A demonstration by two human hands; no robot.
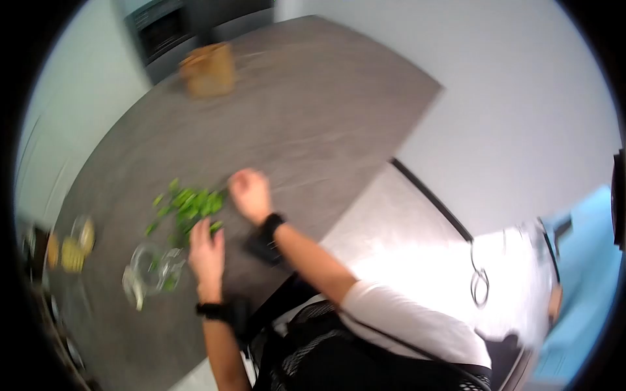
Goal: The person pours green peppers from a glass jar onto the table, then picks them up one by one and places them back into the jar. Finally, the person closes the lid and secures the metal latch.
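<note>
A loose heap of green leaves [190,204] lies on the grey countertop. My left hand [207,255] is at the near edge of the heap, its fingers stretched toward the leaves and slightly apart. On the right side of the heap is my right hand [250,194], with its fingers curled in; motion blur hides whether anything is in them. To the left of my left hand stands a clear bowl [138,259] with a few green bits in it. A pale strip-like piece [137,290] hangs at the bowl's left side.
A brown paper bag [208,70] stands at the far side of the countertop [313,98]. Yellowish items [73,254] sit near the left edge. A dark object [262,250] lies under my right forearm. A cable [479,288] hangs over the floor at right.
</note>
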